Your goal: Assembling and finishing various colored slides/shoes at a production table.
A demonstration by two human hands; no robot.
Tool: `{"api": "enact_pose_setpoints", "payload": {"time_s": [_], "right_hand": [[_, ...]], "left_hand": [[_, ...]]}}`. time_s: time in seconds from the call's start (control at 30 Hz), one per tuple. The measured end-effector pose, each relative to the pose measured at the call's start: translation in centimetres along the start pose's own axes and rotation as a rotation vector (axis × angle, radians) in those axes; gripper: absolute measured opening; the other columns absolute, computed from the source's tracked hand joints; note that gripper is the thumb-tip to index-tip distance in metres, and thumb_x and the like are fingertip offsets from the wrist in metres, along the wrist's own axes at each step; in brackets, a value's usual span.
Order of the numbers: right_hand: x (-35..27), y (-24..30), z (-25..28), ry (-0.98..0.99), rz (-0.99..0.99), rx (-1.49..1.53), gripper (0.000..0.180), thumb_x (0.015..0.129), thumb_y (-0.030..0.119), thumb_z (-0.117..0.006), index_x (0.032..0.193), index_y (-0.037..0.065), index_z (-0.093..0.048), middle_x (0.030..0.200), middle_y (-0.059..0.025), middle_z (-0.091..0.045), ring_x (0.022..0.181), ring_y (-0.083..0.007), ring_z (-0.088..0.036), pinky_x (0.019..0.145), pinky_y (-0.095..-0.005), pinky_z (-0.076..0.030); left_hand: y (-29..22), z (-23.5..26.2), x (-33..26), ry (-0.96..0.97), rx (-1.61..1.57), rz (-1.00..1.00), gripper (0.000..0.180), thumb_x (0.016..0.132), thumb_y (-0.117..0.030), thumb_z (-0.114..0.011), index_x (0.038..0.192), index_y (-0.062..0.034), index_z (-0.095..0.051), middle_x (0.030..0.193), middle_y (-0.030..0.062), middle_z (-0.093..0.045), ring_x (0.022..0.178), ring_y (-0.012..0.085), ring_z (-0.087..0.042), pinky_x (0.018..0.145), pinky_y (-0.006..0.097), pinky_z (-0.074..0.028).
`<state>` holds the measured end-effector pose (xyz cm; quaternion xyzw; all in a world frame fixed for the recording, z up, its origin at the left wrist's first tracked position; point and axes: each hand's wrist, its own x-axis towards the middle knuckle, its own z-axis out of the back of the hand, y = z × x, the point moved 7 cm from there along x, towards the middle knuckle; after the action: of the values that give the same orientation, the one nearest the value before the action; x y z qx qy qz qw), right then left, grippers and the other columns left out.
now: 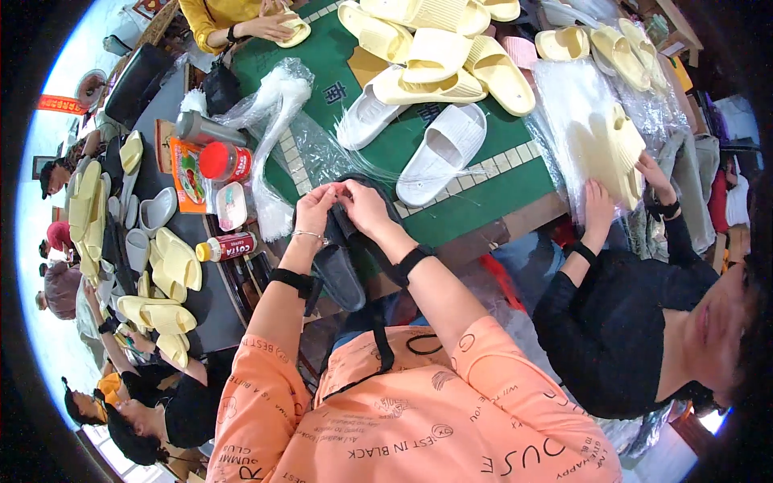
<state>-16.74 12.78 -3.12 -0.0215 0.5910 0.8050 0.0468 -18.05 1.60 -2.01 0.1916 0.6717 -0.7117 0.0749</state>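
My left hand (pixel 316 209) and my right hand (pixel 364 206) meet at the table's near edge, fingertips pinched close together. What lies between the fingertips is too small to make out. Directly beneath them is a pair of dark slippers; one dark grey slipper (pixel 339 276) points toward me, and the other is partly hidden by my right hand and wrist. Just beyond my hands, clear thin plastic strands (pixel 322 153) spread over the green table mat (pixel 499 181). A white slipper (pixel 443 149) lies to the right of them, with another white slipper (pixel 366 117) behind it.
Pale yellow slippers (pixel 439 52) are piled at the far side. On the left stand a red-lidded jar (pixel 224 162), a bottle (pixel 227 246) and a grey side table (pixel 213 310) bearing more slippers. A co-worker in black (pixel 620 314) handles bagged yellow slippers at right; another in yellow (pixel 217 20) works opposite.
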Motion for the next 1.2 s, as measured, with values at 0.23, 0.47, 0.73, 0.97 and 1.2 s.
{"api": "enact_pose_setpoints", "payload": {"time_s": [0.23, 0.47, 0.73, 0.97, 1.2], "right_hand": [[0.0, 0.3, -0.1, 0.059, -0.061, -0.210, 0.017, 0.077, 0.024, -0.054, 0.083, 0.008, -0.054, 0.078, -0.0115, -0.060, 0.074, -0.0305, -0.057, 0.061, -0.0377, -0.044], [-0.1, -0.2, 0.1, -0.014, -0.079, 0.022, 0.011, 0.077, 0.016, -0.052, 0.081, 0.006, -0.053, 0.072, -0.0072, -0.060, 0.068, -0.0214, -0.059, 0.061, -0.0310, -0.044], [-0.1, -0.2, 0.3, 0.002, -0.091, -0.045, 0.011, 0.077, 0.019, -0.053, 0.081, 0.010, -0.055, 0.071, -0.0058, -0.060, 0.067, -0.0236, -0.058, 0.058, -0.0336, -0.043], [0.0, 0.4, -0.2, 0.005, -0.035, -0.076, 0.012, 0.075, 0.022, -0.053, 0.080, 0.012, -0.057, 0.072, -0.0077, -0.060, 0.069, -0.0258, -0.058, 0.058, -0.0354, -0.043], [-0.2, 0.4, 0.1, -0.009, -0.053, -0.126, 0.010, 0.076, 0.020, -0.052, 0.080, 0.012, -0.056, 0.070, -0.0061, -0.060, 0.067, -0.0244, -0.058, 0.058, -0.0351, -0.044]], "left_hand": [[0.7, 0.2, -0.5, -0.027, -0.047, 0.029, 0.021, 0.085, -0.016, -0.048, 0.097, -0.0019, -0.058, 0.081, -0.0019, -0.058, 0.065, 0.0039, -0.045, 0.063, 0.018, -0.037], [1.7, 2.5, 0.1, -0.123, -0.018, 0.012, 0.025, 0.087, -0.017, -0.044, 0.105, -0.0037, -0.054, 0.071, -0.0047, -0.052, 0.059, 0.0034, -0.042, 0.056, 0.017, -0.033], [2.4, 2.4, 0.1, -0.087, -0.013, 0.038, 0.020, 0.085, -0.016, -0.046, 0.098, -0.0023, -0.054, 0.076, -0.0003, -0.055, 0.057, 0.0046, -0.042, 0.052, 0.017, -0.033], [2.4, 3.4, 0.1, -0.113, 0.046, 0.088, 0.018, 0.084, -0.015, -0.048, 0.095, -0.0029, -0.056, 0.074, -0.0017, -0.052, 0.055, 0.0047, -0.040, 0.051, 0.017, -0.032], [2.4, 1.8, 0.3, -0.098, -0.017, 0.064, 0.017, 0.084, -0.016, -0.050, 0.094, -0.0032, -0.056, 0.071, -0.0034, -0.051, 0.055, 0.0044, -0.042, 0.051, 0.017, -0.032]]}}
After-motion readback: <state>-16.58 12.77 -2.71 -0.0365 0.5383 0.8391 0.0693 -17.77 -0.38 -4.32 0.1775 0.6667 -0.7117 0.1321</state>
